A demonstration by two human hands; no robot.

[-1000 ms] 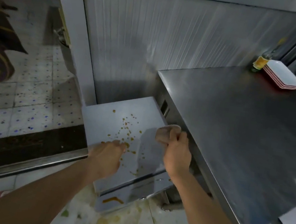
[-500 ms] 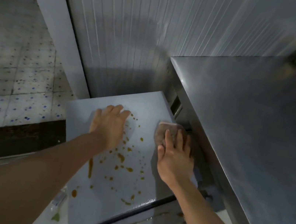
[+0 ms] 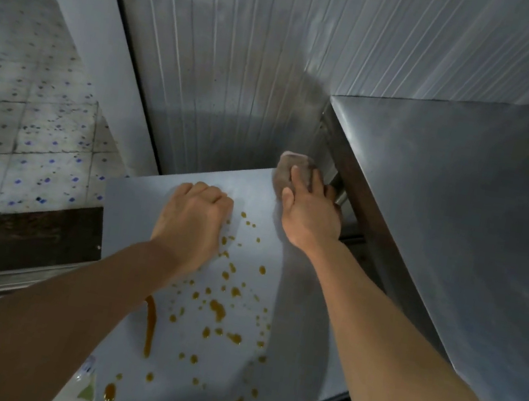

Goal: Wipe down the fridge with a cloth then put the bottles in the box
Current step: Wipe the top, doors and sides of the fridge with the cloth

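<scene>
**Cloth reaches the far corner; the spill itself still untouched**

Over the last second the right hand (image 3: 310, 219) has carried the crumpled pinkish-brown cloth (image 3: 290, 169) away from the near side of the pale grey flat fridge top (image 3: 136, 214) to its far right corner, where it now presses the cloth down with fingers spread flat over it, right beside the edge of the brushed steel worktop (image 3: 462, 214). The left hand (image 3: 192, 223) has changed too — half a second ago it lay flat with fingers out; now it is curled into a fist, knuckles resting on the fridge top, holding nothing that I can see.

The orange-brown sauce splatter (image 3: 218, 311) lies between the two forearms, well short of the cloth, and looks unwiped. My reading: the wiping stroke is starting from the back corner and would need to be drawn toward the near edge through the drips — the cleaning step has barely begun. No bottles or box show in this view.
</scene>
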